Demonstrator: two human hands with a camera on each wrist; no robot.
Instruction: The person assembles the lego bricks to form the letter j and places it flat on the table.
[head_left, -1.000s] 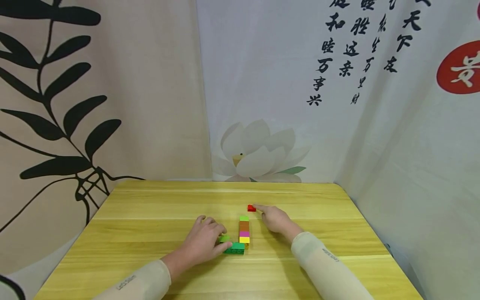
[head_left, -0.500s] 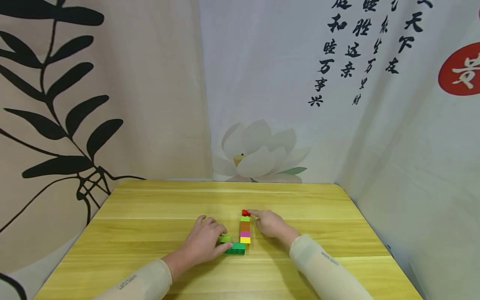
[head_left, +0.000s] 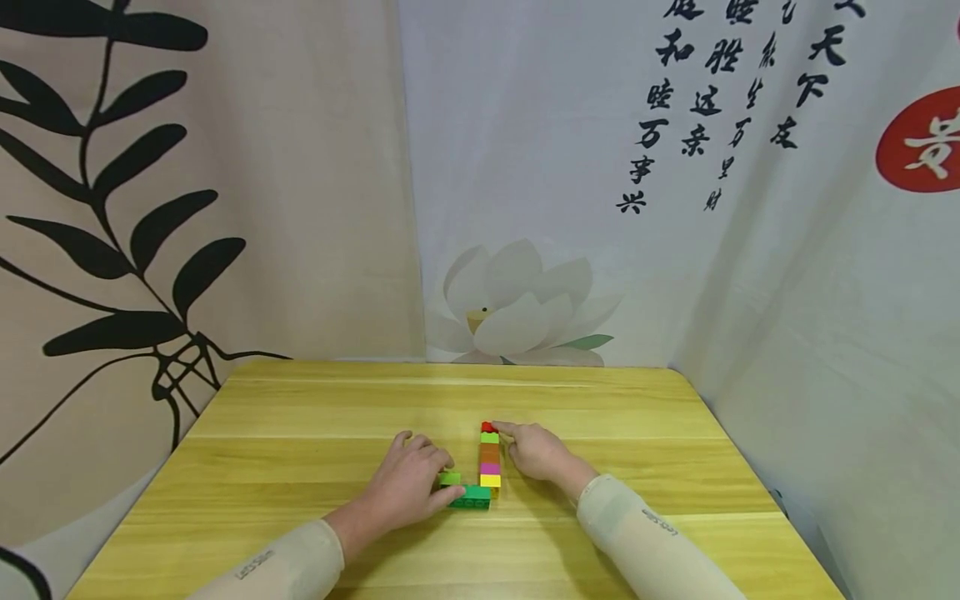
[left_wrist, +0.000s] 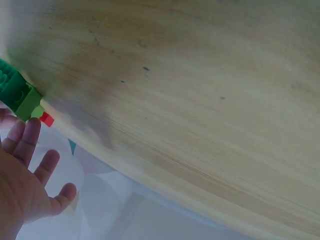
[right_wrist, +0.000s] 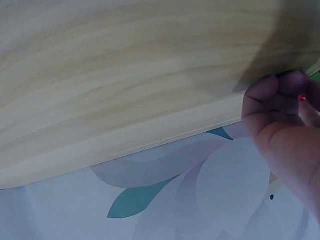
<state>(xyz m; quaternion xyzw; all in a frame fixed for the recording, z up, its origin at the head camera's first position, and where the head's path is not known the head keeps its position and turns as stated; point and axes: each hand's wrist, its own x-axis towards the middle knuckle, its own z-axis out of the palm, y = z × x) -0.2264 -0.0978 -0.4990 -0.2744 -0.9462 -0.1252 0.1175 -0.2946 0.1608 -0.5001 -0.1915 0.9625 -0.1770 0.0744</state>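
My left hand (head_left: 405,481) holds the near left part of a toy brick build, its thumb on a dark green brick (head_left: 474,497) and its fingers by a light green brick (head_left: 450,478). From the green brick's right end a row runs away from me: a yellow brick (head_left: 490,481), a magenta brick (head_left: 490,468), an orange-brown brick (head_left: 490,452) and a lime brick (head_left: 490,437). At the row's far end, my right hand (head_left: 538,450) pinches a small red brick (head_left: 487,427), index finger stretched along it. The right thumb is hidden in the head view.
The bricks lie on a wooden table (head_left: 300,417) with its far edge against a printed cloth backdrop (head_left: 525,183). Another cloth (head_left: 825,317) hangs along the right side.
My right hand has brought the red brick left and toward me, from beyond the row to right against the lime brick. The left hand has stayed in place.
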